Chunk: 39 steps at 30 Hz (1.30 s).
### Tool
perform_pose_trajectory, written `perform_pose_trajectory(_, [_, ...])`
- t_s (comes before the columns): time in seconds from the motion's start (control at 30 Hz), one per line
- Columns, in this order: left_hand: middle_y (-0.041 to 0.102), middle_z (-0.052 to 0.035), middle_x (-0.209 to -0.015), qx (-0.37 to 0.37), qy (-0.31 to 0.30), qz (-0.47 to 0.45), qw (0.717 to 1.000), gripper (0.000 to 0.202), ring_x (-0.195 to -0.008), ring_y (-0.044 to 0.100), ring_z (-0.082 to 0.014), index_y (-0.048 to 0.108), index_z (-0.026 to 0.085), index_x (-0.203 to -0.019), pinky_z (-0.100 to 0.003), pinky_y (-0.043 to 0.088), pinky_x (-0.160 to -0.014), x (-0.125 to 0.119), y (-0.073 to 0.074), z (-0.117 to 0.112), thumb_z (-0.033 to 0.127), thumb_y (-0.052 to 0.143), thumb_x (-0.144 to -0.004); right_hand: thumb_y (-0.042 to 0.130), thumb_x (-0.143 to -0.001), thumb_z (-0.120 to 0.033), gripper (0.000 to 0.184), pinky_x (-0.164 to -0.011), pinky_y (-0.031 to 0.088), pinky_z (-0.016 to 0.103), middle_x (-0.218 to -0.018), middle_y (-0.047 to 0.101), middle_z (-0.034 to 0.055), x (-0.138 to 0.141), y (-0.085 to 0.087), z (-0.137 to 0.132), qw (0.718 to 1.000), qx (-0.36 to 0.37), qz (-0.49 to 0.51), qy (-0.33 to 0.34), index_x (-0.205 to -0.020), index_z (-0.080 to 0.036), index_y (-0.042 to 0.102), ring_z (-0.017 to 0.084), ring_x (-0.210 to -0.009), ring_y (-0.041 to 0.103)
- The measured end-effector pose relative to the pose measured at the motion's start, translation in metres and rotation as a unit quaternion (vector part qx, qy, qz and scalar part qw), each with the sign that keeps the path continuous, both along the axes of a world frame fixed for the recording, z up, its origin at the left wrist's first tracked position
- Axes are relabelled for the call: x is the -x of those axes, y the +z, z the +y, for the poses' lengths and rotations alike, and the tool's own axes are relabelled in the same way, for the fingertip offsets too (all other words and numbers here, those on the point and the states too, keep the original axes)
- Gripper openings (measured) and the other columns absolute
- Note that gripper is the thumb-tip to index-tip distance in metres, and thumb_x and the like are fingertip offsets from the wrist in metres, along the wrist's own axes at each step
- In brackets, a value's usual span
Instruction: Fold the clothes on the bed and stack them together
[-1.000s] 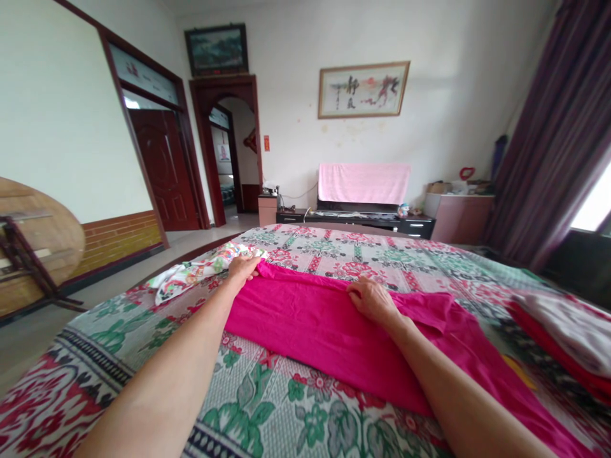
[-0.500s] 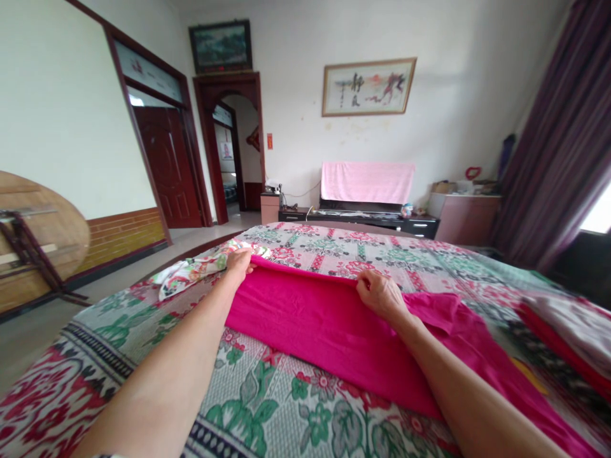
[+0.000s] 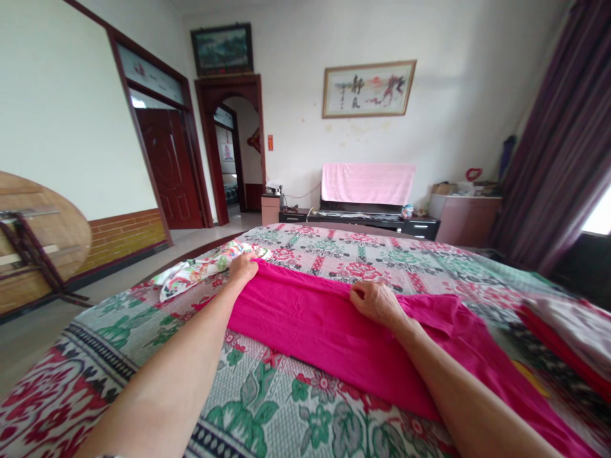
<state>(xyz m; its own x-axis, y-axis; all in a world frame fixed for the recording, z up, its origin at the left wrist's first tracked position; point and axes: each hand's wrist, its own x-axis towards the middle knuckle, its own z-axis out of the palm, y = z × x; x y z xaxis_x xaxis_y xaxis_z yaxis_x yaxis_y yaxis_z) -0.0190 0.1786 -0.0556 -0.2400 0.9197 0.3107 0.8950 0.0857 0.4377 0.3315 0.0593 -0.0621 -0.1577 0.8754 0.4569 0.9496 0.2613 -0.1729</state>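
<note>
A bright pink garment (image 3: 310,324) lies flattened across the patterned bedspread (image 3: 286,394), its loose part trailing to the lower right. At its far left corner, my left hand (image 3: 244,268) is closed on the edge of the cloth. My right hand (image 3: 377,300) grips the same far edge farther to the right, fingers curled in. Wrinkles run through the fabric between the two hands. Just beyond my left hand lies a crumpled white cloth (image 3: 191,273) with a colourful print. What kind of garment the pink one is, I cannot tell.
Folded clothes (image 3: 573,337) are stacked at the right. A round wooden tabletop (image 3: 71,235) leans against the left wall. Beyond the bed stand a low black cabinet (image 3: 420,228) and a screen under a pink towel (image 3: 367,182).
My left hand has shifted slightly right with the corner of the pink garment. My right hand has moved a little left and down; the far edge looks flatter and more wrinkled.
</note>
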Motion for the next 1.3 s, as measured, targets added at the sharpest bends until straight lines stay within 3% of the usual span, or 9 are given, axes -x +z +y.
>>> perform_pose_trajectory(0.17, [0.067, -0.0122, -0.120, 0.055, 0.028, 0.051, 0.997, 0.040, -0.111, 0.061, -0.0286, 0.066, 0.021, -0.114, -0.034, 0.046, -0.087, -0.004, 0.004, -0.008, 0.029, 0.049, -0.079, 0.045, -0.083, -0.024, 0.024, -0.053, 0.026, 0.023, -0.061, 0.062, 0.0016, 0.000, -0.002, 0.001, 1.000, 0.009, 0.005, 0.002, -0.064, -0.019, 0.059, 0.010, -0.055, 0.053])
perform_pose_trajectory(0.43, [0.069, -0.0194, -0.112, 0.108, 0.055, 0.078, 0.990, 0.035, -0.107, 0.063, -0.0311, 0.070, 0.014, -0.100, -0.035, 0.048, -0.083, -0.007, 0.011, -0.012, 0.029, 0.052, -0.074, 0.046, -0.083, -0.023, 0.023, -0.055, 0.027, 0.023, -0.066, 0.065, 0.0025, 0.001, -0.001, 0.000, 1.000, 0.013, -0.007, -0.005, -0.067, -0.019, 0.062, 0.012, -0.059, 0.055])
perform_pose_trajectory(0.6, [0.072, -0.0138, -0.104, 0.098, 0.015, 0.069, 0.993, 0.030, -0.102, 0.065, -0.0285, 0.072, 0.019, -0.083, -0.031, 0.049, -0.079, -0.002, 0.013, -0.010, 0.037, 0.050, -0.074, 0.046, -0.083, -0.022, 0.023, -0.056, 0.029, 0.023, -0.068, 0.066, 0.0026, 0.001, -0.002, -0.001, 1.000, 0.012, -0.010, -0.003, -0.068, -0.019, 0.062, 0.012, -0.061, 0.057])
perform_pose_trajectory(0.83, [0.071, -0.0083, -0.075, 0.088, -0.060, -0.022, 0.994, 0.022, -0.082, 0.067, -0.0266, 0.064, 0.020, -0.058, -0.030, 0.048, -0.063, 0.009, 0.016, -0.007, 0.037, 0.053, -0.068, 0.046, -0.084, -0.022, 0.024, -0.056, 0.029, 0.023, -0.069, 0.067, 0.0026, 0.001, -0.002, -0.001, 1.000, 0.015, -0.006, -0.006, -0.069, -0.019, 0.064, 0.012, -0.062, 0.057])
perform_pose_trajectory(1.07, [0.071, -0.0027, -0.077, 0.052, -0.099, -0.105, 0.988, 0.023, -0.077, 0.066, -0.0230, 0.068, 0.022, -0.072, -0.028, 0.046, -0.054, 0.013, 0.008, -0.007, 0.040, 0.055, -0.070, 0.046, -0.084, -0.022, 0.024, -0.057, 0.029, 0.023, -0.070, 0.067, 0.0028, 0.002, 0.000, -0.003, 1.000, 0.023, -0.004, -0.008, -0.070, -0.019, 0.065, 0.013, -0.063, 0.056])
perform_pose_trajectory(1.3, [0.074, -0.0071, -0.087, 0.027, -0.066, -0.108, 0.992, 0.035, -0.082, 0.068, -0.0236, 0.071, 0.019, -0.099, -0.029, 0.050, -0.064, 0.009, 0.004, -0.003, 0.026, 0.062, -0.066, 0.047, -0.084, -0.023, 0.023, -0.057, 0.029, 0.023, -0.072, 0.067, 0.0031, 0.001, -0.001, -0.002, 0.999, 0.031, 0.000, -0.008, -0.072, -0.019, 0.065, 0.013, -0.064, 0.056])
